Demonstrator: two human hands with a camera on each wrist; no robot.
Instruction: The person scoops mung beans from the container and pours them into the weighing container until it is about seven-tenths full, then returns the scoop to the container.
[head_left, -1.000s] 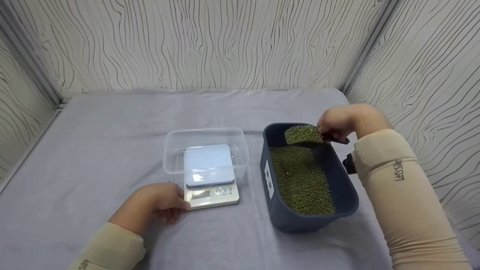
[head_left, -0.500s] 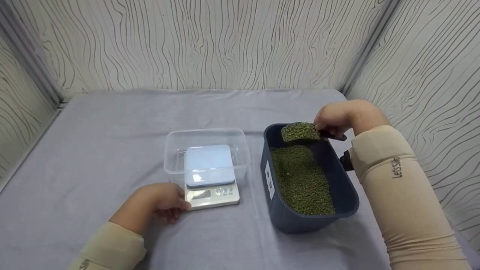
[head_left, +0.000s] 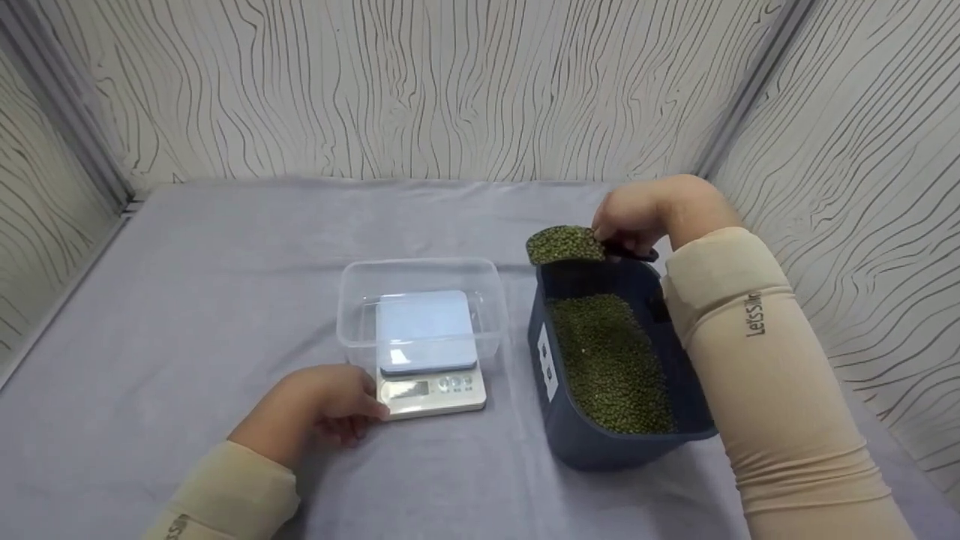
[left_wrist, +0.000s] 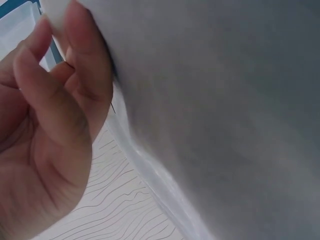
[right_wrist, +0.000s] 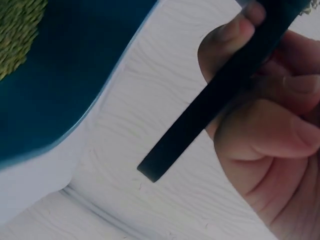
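Note:
My right hand (head_left: 637,214) holds a scoop by its black handle (head_left: 634,253), heaped with green mung beans (head_left: 565,244), at the far rim of a dark blue bin (head_left: 581,446). More mung beans (head_left: 616,367) fill the lower part of that bin. In the right wrist view, fingers and thumb curl round the handle (right_wrist: 200,110). To the left, my left hand (head_left: 330,397) pinches the near left corner of a white kitchen scale (head_left: 442,405), thumb on top. A clear plastic container (head_left: 349,315) appears to stand on the scale's platform, which shows through it.
A grey-lilac cloth (head_left: 225,285) covers the table. Patterned panels (head_left: 420,90) rise behind and at both sides. The blue bin stands a short way right of the scale, with a white label (head_left: 547,364) on its left side.
The right hand has lifted the loaded scoop up and leftward, from inside the bin to above its far rim. My left hand stays at the scale's corner.

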